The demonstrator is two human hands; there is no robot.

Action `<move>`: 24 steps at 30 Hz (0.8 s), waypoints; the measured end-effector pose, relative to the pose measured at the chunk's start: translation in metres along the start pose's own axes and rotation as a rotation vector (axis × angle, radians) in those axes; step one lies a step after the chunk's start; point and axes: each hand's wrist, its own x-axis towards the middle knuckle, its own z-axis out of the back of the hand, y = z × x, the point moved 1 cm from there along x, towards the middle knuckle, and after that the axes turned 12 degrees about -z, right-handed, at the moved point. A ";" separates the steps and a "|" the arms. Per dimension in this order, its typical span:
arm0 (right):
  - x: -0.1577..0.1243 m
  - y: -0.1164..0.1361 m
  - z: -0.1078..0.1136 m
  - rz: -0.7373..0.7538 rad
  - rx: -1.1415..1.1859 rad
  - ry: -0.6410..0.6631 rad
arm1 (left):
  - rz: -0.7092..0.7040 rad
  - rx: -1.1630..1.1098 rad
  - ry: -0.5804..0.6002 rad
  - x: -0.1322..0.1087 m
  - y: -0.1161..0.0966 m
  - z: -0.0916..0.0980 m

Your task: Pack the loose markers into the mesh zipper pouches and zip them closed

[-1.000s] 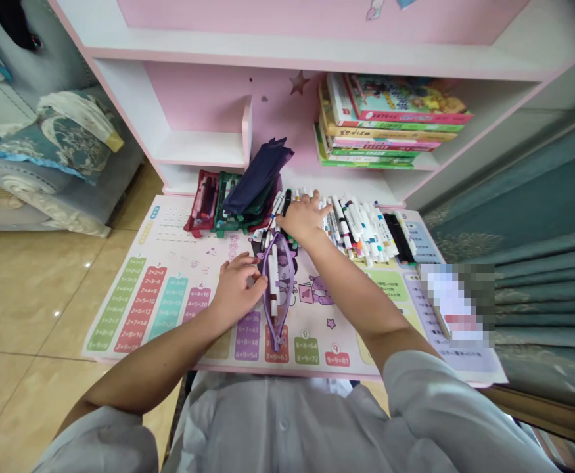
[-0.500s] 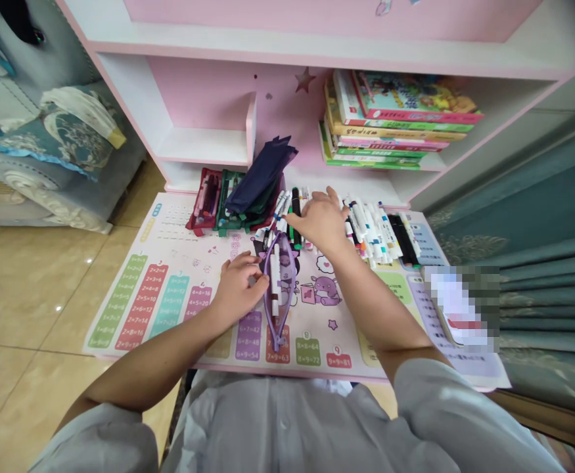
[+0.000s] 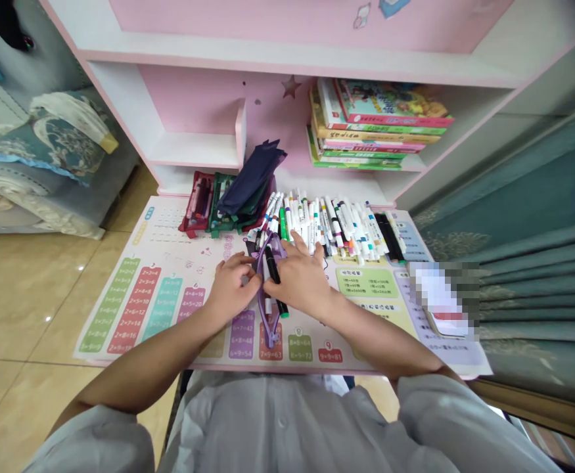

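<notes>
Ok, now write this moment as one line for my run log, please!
left hand: on purple pencil case | right hand: on black marker | behind: marker pile

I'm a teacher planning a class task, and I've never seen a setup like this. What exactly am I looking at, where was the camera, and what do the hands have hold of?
There is no machine here, only a person working with bare hands. The camera is worn on the person's head and looks forward and down, so the arms reach in from the bottom and the shirt front shows. The desk is covered by a multiplication mat. On it lie a long row of markers, some fabric pencil pouches and an open purple pencil case. The left hand is against the case's edge. The right hand is over a black marker lying across the case; I cannot tell whether it grips it. Books stand on the shelf behind.
</notes>
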 end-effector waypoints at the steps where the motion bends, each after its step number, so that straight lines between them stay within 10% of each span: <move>1: 0.002 0.002 -0.003 0.001 -0.006 -0.015 | 0.001 0.003 0.005 0.000 0.000 0.000; 12: 0.020 -0.005 -0.005 -0.009 0.068 -0.102 | 0.015 0.002 0.009 -0.001 0.000 0.001; 17: 0.070 -0.020 0.006 -0.182 0.206 -0.306 | 0.015 0.011 0.020 -0.001 -0.001 0.001; 24: 0.133 -0.020 -0.011 -0.271 0.169 -0.192 | 0.004 0.034 0.032 -0.001 0.000 0.002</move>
